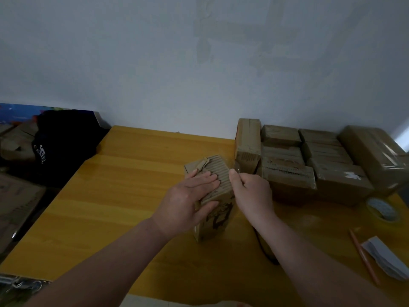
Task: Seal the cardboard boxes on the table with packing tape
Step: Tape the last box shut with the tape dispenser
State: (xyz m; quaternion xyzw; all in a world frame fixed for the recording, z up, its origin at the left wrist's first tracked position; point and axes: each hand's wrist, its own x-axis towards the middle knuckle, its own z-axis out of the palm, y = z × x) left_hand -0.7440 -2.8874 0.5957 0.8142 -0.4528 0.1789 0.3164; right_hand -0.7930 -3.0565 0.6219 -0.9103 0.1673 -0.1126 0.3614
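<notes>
The small box (pixel 218 171) on the yellow table (pixel 110 196) is held down by the left hand (pixel 188 196), fingers straight. Clear tape (pixel 237 171) seems pinched by the right hand (pixel 250 191), fingers curled; it should be pulled tight and rubbed flat

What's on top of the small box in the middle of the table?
The left hand lies flat on the ribbed top of the box. The right hand pinches tape, probably, at its edge. What the palm covers is hidden.
</notes>
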